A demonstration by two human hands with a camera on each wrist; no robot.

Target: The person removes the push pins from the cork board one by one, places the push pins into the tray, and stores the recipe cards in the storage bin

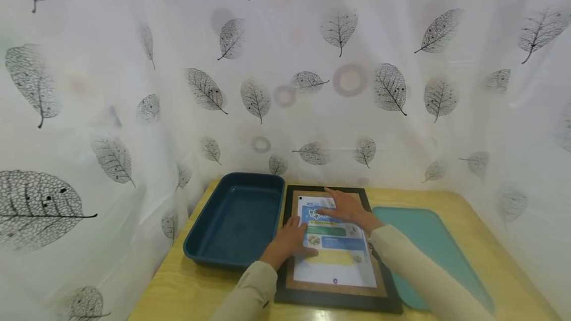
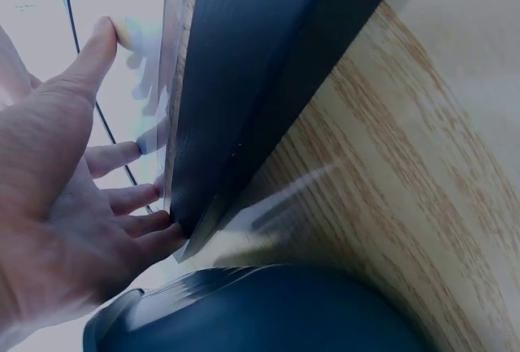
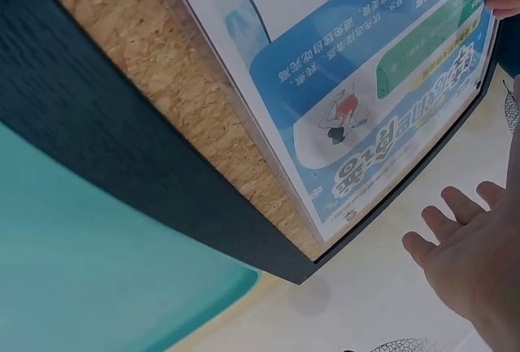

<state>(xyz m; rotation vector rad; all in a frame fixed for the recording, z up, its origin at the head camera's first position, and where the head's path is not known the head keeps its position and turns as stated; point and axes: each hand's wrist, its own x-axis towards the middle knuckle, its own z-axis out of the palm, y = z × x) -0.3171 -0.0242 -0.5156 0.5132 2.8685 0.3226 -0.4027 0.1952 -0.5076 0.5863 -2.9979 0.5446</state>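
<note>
Pale curtain (image 1: pixel 285 133) on three sides, skeleton leaves printed all over it, wooden worktop (image 1: pixel 165 286) below, and straight to the middle we go! Printed sheet (image 1: pixel 343 243), lying flat within the dark frame of the cork board (image 1: pixel 339 301), its long axis running away from the person. Left hand (image 1: pixel 290 240): fingers loosely spread at the board's left edge, thumb reaching in over the print, gripping nothing. Right hand (image 1: pixel 348 207): out at the far end, fingers apart, nothing in its grasp either (the right wrist view catches those fingers gently bent, just past the frame). So the relation that counts: the sheet lies beneath and between the two, left hand nearer its long left side, right hand nearer its far short side. Is the right hand pressing on the paper? Can't tell from these angles.

Quick tally, everyone! Two hands, one sheet, one board, one deep blue tray (image 1: pixel 241 222) just beside the frame on the left, one teal tray (image 1: pixel 428 232) close by on the right, partly behind the right sleeve (image 1: pixel 410 256).
</note>
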